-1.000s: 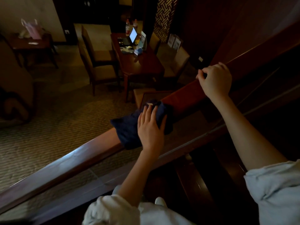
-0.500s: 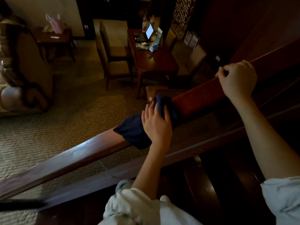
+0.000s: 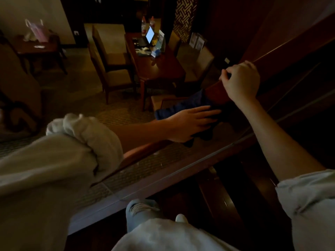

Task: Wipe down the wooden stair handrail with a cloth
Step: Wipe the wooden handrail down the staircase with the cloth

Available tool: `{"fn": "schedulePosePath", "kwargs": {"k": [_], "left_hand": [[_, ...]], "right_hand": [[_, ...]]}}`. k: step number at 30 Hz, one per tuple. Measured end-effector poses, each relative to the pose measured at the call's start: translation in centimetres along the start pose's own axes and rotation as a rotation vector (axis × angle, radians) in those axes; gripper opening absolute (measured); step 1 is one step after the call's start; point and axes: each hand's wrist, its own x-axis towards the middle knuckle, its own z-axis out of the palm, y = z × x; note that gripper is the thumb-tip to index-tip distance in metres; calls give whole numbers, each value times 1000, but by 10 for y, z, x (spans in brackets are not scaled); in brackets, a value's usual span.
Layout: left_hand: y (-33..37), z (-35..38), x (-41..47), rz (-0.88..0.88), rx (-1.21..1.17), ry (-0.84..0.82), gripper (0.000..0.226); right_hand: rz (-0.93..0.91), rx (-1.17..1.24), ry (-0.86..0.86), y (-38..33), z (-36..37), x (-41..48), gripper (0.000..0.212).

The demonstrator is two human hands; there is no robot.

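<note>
pressing cloth on handrail w/ flat left hand; right hand grips handrail edge just beside.

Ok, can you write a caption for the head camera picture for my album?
Left hand presses a blue cloth on the handrail while the right hand grips it higher up.

My cloth is dark blue against the red-brown rail. My sleeves are pale grey-white. The table is red-brown; the chairs left of it have tan seats in dark frames. The carpet under it is olive-tan with fine stripes. Far left of the table, a pink bag; behind it, a black-and-cream fret-pattern panel.
</note>
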Motion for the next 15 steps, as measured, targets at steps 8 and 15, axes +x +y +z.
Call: {"fn": "schedulePosePath", "kwargs": {"k": [8, 15], "left_hand": [[23, 25, -72, 304, -313, 53, 33], [24, 45, -80, 246, -205, 156, 45]], "right_hand": [[-3, 7, -11, 2, -1, 0, 40], [25, 16, -10, 1, 4, 1, 39]]}}
